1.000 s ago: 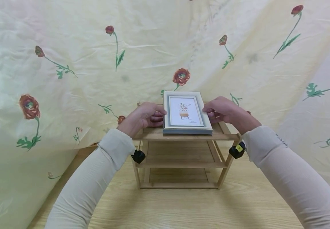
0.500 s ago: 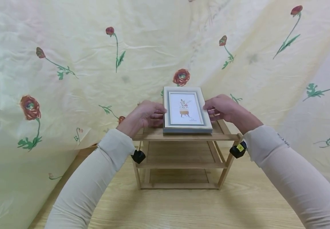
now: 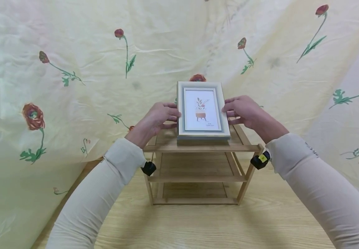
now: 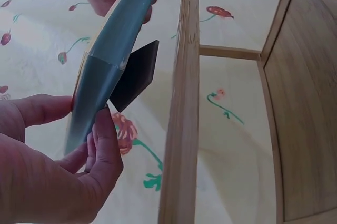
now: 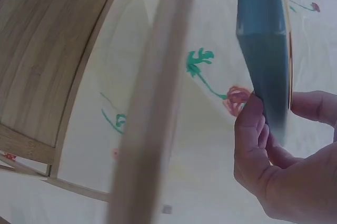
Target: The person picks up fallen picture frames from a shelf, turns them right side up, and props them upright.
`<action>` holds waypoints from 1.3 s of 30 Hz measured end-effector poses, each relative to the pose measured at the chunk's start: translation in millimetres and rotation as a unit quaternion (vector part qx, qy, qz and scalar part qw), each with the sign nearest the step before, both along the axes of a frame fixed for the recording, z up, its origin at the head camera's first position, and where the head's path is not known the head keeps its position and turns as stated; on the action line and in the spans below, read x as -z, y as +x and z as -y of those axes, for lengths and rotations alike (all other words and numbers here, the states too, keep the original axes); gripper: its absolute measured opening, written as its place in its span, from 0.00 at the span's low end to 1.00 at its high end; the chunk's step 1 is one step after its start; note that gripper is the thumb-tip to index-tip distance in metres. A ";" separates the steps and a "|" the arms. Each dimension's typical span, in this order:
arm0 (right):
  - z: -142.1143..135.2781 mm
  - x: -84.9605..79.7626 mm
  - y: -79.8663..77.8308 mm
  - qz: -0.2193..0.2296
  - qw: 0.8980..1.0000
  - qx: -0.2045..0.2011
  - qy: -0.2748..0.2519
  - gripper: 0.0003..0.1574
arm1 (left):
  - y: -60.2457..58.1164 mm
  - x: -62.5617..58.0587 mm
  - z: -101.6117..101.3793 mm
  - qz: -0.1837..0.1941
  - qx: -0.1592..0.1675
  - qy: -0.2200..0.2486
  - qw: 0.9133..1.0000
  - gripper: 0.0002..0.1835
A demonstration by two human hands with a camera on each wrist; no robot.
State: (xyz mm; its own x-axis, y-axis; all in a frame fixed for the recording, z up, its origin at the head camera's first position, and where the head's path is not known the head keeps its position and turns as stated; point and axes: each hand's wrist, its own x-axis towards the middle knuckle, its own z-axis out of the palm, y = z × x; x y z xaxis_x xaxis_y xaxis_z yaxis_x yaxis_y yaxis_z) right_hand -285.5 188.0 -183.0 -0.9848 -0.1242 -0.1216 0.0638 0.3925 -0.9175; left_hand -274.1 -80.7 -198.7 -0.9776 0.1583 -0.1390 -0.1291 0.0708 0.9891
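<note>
A picture frame (image 3: pixel 202 110) with a cream and blue-grey border and a print of a potted plant is tilted up over the top shelf of a wooden rack (image 3: pixel 201 148). My left hand (image 3: pixel 163 116) grips its left edge, thumb on the front and fingers behind. On the opposite edge my right hand (image 3: pixel 243 110) pinches it the same way. In the left wrist view a dark stand flap (image 4: pixel 136 76) juts from the back of the frame, close to the rack's wooden bar (image 4: pixel 181 103). The right wrist view shows the frame's blue side (image 5: pixel 266 55) between thumb and fingers.
Two lower shelves (image 3: pixel 196 164) of the rack lie beneath the top one. Floral cloth (image 3: pixel 154 52) hangs behind and at both sides. Light wooden flooring (image 3: pixel 195 228) spreads in front. Each wrist wears a black camera (image 3: pixel 260 160).
The frame's far edge has risen, tilting its picture more toward me, while its near edge has stayed around the shelf's front. Both hands have moved up with it.
</note>
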 end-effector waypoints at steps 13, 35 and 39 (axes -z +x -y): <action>8.7 -14.5 9.0 -0.106 0.993 0.037 -0.019 0.36 | 4.7 -9.2 -1.7 -0.128 -0.023 -0.005 0.992 0.27; 12.2 -8.0 16.2 -0.237 0.966 0.084 -0.053 0.22 | 8.0 -2.8 -10.5 -0.269 -0.050 -0.049 0.961 0.26; 12.0 -1.5 14.2 -0.225 0.970 0.083 -0.044 0.22 | 7.8 3.1 -11.2 -0.261 -0.049 -0.069 0.962 0.25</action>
